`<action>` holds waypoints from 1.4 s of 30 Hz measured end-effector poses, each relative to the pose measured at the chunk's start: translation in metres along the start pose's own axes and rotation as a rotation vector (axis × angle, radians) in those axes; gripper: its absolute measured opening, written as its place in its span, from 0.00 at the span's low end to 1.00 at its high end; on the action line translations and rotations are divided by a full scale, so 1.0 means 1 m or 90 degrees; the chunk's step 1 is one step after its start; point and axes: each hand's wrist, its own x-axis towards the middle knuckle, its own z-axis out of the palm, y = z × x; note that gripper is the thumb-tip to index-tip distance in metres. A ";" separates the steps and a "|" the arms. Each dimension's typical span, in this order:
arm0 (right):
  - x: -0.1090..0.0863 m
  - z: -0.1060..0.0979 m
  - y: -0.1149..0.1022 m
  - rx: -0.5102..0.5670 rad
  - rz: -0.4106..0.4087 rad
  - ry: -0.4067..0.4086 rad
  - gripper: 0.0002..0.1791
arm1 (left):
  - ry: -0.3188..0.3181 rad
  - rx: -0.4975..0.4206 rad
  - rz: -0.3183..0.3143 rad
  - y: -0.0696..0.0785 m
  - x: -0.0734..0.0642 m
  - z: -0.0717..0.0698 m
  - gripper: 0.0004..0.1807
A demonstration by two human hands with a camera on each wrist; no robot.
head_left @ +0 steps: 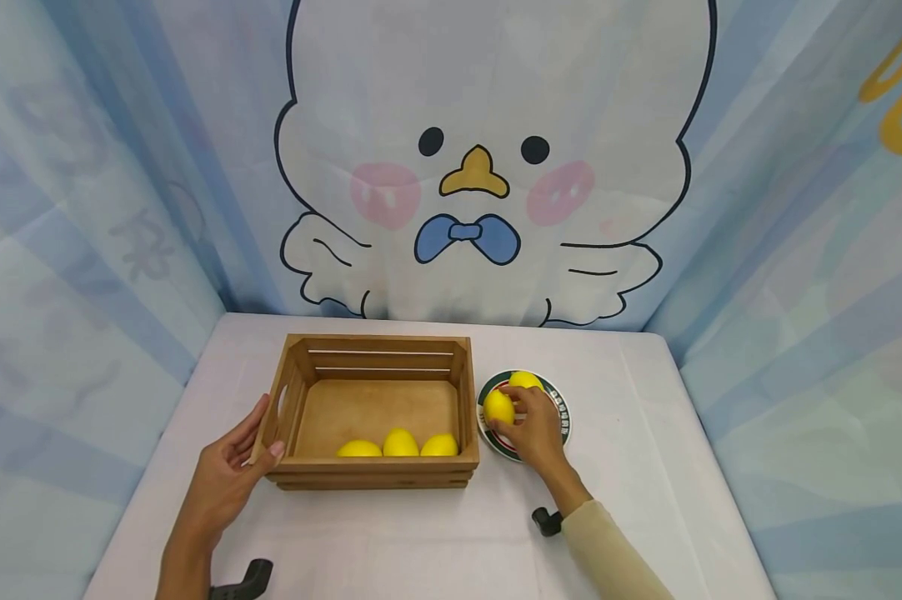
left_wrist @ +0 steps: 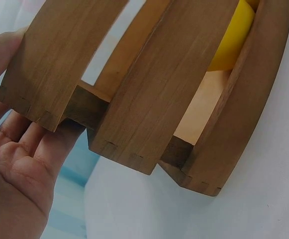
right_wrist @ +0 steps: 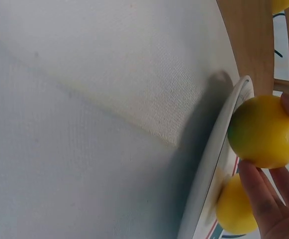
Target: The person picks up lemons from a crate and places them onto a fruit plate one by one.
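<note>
My right hand [head_left: 535, 427] pinches a yellow lemon [head_left: 499, 407] between thumb and fingertips, over the left part of a plate [head_left: 563, 423]. Greenish shading marks one side of this lemon [right_wrist: 266, 132] in the right wrist view. Behind it on the plate lies a second lemon [head_left: 525, 379]. At the front left corner of a slatted wooden crate [head_left: 372, 472], my left hand [head_left: 229, 475] grips the wood, thumb on the top rim and fingers along the outer left side. Inside the crate, three lemons [head_left: 401, 443] sit in a row by the front wall, partly hidden by it.
A white cloth covers the table [head_left: 376, 550]. The plate stands close to the crate's right side. Blue and white curtains [head_left: 796, 333] with a cartoon bird [head_left: 473, 83] enclose the back and sides. Black curved pieces show at the left wrist [head_left: 244, 581] and right wrist [head_left: 547, 522].
</note>
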 end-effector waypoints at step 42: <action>-0.009 0.018 0.000 -0.006 -0.003 0.092 0.32 | 0.003 -0.002 -0.008 0.001 0.001 0.001 0.43</action>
